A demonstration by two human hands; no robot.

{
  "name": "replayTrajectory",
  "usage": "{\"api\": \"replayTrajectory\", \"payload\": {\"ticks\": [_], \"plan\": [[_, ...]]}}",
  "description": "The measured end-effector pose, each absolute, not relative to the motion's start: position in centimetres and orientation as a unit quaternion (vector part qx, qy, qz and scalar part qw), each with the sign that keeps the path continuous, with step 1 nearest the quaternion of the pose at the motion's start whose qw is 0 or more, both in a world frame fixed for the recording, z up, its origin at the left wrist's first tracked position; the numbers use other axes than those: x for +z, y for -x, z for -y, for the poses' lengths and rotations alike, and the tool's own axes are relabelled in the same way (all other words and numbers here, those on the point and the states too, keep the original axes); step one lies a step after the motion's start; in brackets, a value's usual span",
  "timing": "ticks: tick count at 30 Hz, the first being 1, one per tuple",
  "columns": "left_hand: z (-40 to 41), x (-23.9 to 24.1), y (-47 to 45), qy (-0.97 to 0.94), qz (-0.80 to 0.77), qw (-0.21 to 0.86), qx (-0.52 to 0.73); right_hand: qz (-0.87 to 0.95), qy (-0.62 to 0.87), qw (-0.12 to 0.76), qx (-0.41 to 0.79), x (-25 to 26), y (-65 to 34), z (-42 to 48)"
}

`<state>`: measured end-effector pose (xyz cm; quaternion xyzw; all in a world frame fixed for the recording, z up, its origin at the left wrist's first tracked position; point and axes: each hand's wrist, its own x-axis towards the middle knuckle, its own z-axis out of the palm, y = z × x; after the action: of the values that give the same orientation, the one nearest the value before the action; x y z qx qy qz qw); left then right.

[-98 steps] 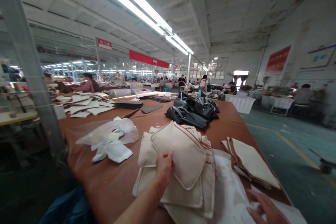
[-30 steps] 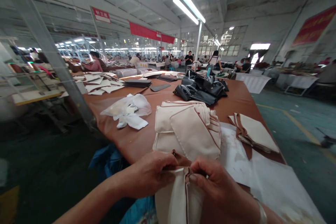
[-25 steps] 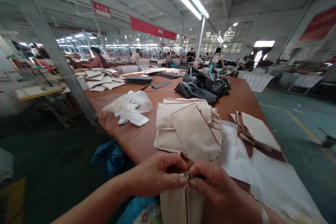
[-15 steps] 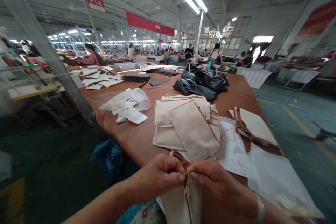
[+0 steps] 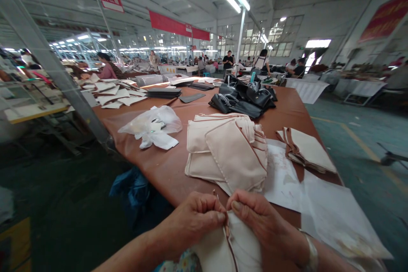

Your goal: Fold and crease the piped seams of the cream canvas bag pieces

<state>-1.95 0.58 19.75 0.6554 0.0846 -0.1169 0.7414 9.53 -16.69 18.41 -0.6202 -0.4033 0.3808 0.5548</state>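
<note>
Between my hands at the table's near edge is a cream fabric piece (image 5: 214, 250) with a brown trim strip running down its middle. My left hand (image 5: 199, 216) pinches the piece by the brown strip, thumb and fingertips together. Close against it, my right hand (image 5: 259, 219) grips the cream cloth just right of the strip, its thumb on top. The fingertips of both hands nearly meet. Just beyond them lies a stack of cream fabric pieces (image 5: 236, 157) with brown edging, the top one turned at an angle.
The brown-covered table (image 5: 153, 170) also bears a crumpled clear plastic bag (image 5: 168, 119), black leather bags (image 5: 244, 97), a folded cream stack (image 5: 307, 151) and white sheets (image 5: 338, 212). A metal post (image 5: 63, 68) rises at the left. Several people work farther back.
My right hand has turned and spread more of the cream cloth out to the right of the strip. My left hand keeps its pinch, slightly shifted. The view has moved a little.
</note>
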Motion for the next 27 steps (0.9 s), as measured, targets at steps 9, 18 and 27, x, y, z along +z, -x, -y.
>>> {"api": "replayTrajectory", "payload": {"ticks": [9,18,27], "plan": [[-0.2,19.9,1.9,-0.725,-0.072,0.681,-0.067,0.433,0.637,0.507,0.388,20.2,-10.8,16.9],[-0.1,20.3,1.6,-0.749,-0.067,0.658,-0.034,0.397,0.61,0.491,0.479,19.9,-11.8,17.1],[0.1,20.0,1.4,-0.755,-0.071,0.651,-0.034,0.383,0.601,0.524,0.467,20.1,-11.4,16.5]]}}
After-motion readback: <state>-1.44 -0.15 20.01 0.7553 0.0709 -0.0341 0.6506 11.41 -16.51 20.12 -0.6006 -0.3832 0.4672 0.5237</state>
